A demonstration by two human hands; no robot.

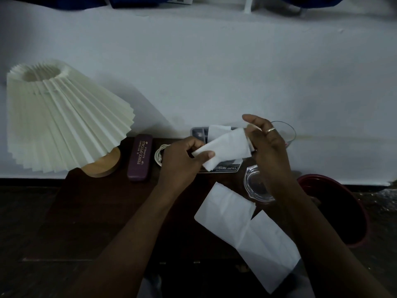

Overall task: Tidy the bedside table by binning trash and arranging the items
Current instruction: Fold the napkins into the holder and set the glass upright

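Above the dark wooden bedside table (96, 211), both hands hold a folded white tissue (227, 148). My left hand (182, 162) pinches its near left corner between thumb and fingers. My right hand (266, 145), with a ring on one finger, grips the tissue's right end. A larger white paper sheet (247, 231) lies flat on the table's near right part. A dark red bin (335, 209) stands on the floor to the right of the table.
A pleated cream lamp (62, 117) on a wooden base stands at the table's left. A purple spectacle case (140, 158), a coiled white cable (160, 154), a grey phone (199, 133), a card (223, 168), a glass dish (256, 183) and a drinking glass (287, 134) lie near the wall.
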